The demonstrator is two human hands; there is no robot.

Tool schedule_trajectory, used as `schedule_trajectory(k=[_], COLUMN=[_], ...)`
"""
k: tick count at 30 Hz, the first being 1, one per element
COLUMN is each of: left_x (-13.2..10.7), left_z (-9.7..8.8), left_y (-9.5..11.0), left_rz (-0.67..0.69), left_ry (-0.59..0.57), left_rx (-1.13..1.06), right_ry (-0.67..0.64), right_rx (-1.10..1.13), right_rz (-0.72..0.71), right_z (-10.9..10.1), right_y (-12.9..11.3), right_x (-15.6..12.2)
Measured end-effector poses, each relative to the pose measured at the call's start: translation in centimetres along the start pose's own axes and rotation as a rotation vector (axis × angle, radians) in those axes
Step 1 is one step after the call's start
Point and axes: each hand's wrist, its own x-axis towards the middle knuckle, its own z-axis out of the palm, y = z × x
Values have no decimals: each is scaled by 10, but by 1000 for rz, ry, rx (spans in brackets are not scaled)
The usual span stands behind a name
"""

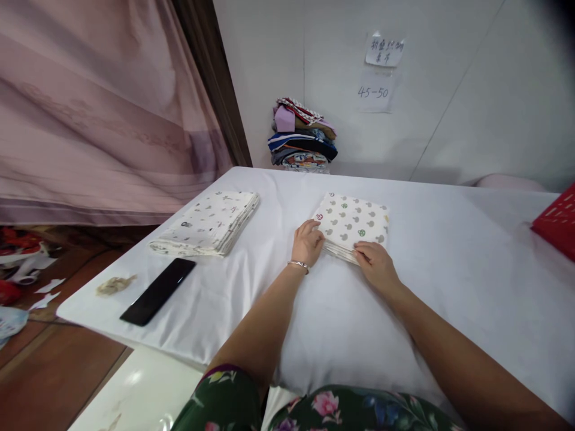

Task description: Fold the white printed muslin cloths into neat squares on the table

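Observation:
A folded white cloth (353, 216) printed with grey shapes and a few green, red and yellow ones lies on the white-covered table in front of me. Its layers show along the near edge. My left hand (308, 243), with a bracelet at the wrist, is closed with curled fingers at the near left corner of the cloth. At the near right corner, my right hand (376, 266) pinches the edge between thumb and fingers. The fingertips of both hands are partly hidden.
To the left sits a stack of folded printed cloth (211, 221). A black phone (158, 292) and a small beige bundle (115, 285) lie nearer me. Piled fabrics (303, 137) stand behind the table. A red basket (557, 221) is at the right edge.

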Motion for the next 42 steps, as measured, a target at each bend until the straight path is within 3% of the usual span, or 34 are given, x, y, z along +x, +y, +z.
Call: schedule_trajectory(k=[20, 29, 36, 42], left_x=[-3, -1, -1, 2], left_z=[-4, 0, 3, -10], left_y=[0, 2, 0, -2], left_rz=[106, 81, -19, 70], left_ry=[-287, -242, -172, -121], left_rx=[78, 46, -73, 24], right_ry=[11, -5, 4, 1], right_rx=[11, -60, -68, -92], right_rz=[-7, -49, -55, -88], right_z=[0, 0, 0, 0], right_y=[2, 2, 0, 2], right_x=[0, -2, -1, -1])
